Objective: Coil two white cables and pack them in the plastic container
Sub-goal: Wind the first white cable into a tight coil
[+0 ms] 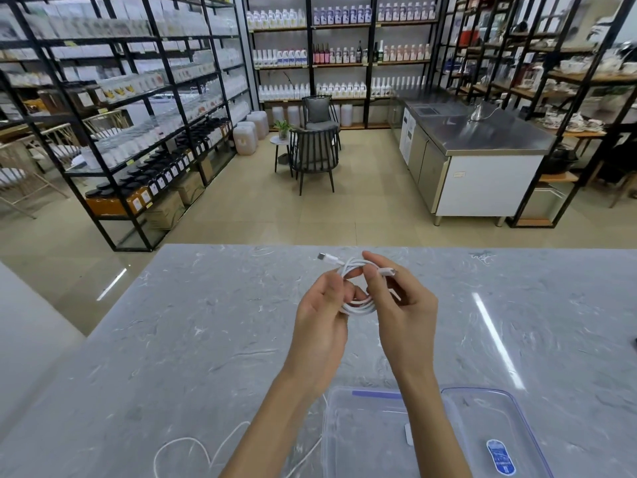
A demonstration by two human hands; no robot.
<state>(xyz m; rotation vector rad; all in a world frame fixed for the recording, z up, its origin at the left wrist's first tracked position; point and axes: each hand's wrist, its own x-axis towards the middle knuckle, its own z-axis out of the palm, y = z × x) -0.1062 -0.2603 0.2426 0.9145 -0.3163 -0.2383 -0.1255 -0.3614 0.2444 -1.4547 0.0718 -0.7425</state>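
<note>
Both hands hold a coiled white cable (358, 307) above the grey marble table (172, 339). My left hand (322, 326) grips the coil's left side, and one plug end sticks out to the upper left. My right hand (401, 305) pinches the top of the coil, with the other plug end poking out beside its fingers. A second white cable (179, 446) lies loose on the table near the front edge, under my left forearm. The clear plastic container (362, 439) stands open at the front, below my right forearm.
The container's lid (499, 432), clear with a blue rim and a blue label, lies right of the container. Beyond the table's far edge are floor, black shelving racks, chairs and a steel counter.
</note>
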